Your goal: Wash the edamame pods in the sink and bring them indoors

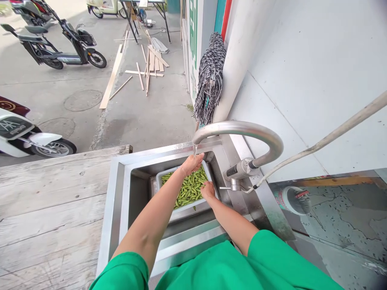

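Green pods (189, 191) lie heaped in a tray inside the metal sink (116, 209), whose deep walls probably serve to contain splashes. From the sink's right-hand ledge the tap (238, 128) arches over the basin, putting its outlet above the tray's far part. The pale tray (158, 181) seems to keep the pods together, off the basin floor. The left hand (192, 164) is right under the falling water (195, 150), perhaps to spread it; its fingers look loosely bent, but whether they hold anything I cannot tell. The right hand (208, 190) is curled at the tray's right edge, perhaps to steady it; whether its fingers grip rim or pods is hidden.
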The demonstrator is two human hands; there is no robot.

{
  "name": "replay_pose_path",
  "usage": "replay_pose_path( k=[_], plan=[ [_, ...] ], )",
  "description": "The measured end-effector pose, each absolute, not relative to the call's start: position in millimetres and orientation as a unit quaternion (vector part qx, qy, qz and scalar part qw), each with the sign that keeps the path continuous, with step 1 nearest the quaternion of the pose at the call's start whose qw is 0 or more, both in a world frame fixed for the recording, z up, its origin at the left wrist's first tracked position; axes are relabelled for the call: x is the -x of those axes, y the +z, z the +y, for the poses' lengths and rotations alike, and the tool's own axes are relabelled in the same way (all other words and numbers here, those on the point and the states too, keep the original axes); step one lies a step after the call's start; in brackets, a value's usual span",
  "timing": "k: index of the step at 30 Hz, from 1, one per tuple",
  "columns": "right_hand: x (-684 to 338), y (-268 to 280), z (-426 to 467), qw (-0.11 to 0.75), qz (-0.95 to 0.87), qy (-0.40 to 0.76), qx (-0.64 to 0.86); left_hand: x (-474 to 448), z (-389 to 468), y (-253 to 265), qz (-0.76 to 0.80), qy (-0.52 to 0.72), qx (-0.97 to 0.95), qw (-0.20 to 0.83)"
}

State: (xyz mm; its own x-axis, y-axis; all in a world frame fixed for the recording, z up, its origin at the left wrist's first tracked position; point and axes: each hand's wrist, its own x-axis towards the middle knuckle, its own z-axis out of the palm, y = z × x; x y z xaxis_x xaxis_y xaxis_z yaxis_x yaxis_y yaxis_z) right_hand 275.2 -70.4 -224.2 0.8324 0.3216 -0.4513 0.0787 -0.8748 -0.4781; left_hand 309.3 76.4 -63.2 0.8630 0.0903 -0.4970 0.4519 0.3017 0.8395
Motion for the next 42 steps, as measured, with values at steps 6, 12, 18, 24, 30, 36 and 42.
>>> replay_pose_path(
  k=[6, 12, 18, 24, 30, 36, 42],
  plan=[
    [-274, -227, -71, 0.234, -0.122, 0.246, 0.933, -305, 78, -54, 0.221, -0.103, -0.606, 0.757],
    [-273, -231, -70, 0.227, -0.117, 0.247, 0.935, -302, 80, -53, 0.238, -0.096, -0.618, 0.743],
    [-273, -233, -70, 0.221, -0.116, 0.251, 0.935, -301, 79, -50, 0.243, -0.088, -0.627, 0.734],
    [-274, -236, -70, 0.220, -0.120, 0.250, 0.935, -302, 80, -46, 0.232, -0.084, -0.635, 0.732],
    [-273, -240, -69, 0.214, -0.115, 0.250, 0.937, -301, 80, -42, 0.222, -0.083, -0.643, 0.729],
    [-272, -241, -68, 0.207, -0.118, 0.248, 0.939, -295, 84, -39, 0.218, -0.074, -0.637, 0.736],
    [-270, -240, -68, 0.197, -0.126, 0.237, 0.943, -283, 89, -46, 0.208, -0.061, -0.617, 0.756]
  ],
)
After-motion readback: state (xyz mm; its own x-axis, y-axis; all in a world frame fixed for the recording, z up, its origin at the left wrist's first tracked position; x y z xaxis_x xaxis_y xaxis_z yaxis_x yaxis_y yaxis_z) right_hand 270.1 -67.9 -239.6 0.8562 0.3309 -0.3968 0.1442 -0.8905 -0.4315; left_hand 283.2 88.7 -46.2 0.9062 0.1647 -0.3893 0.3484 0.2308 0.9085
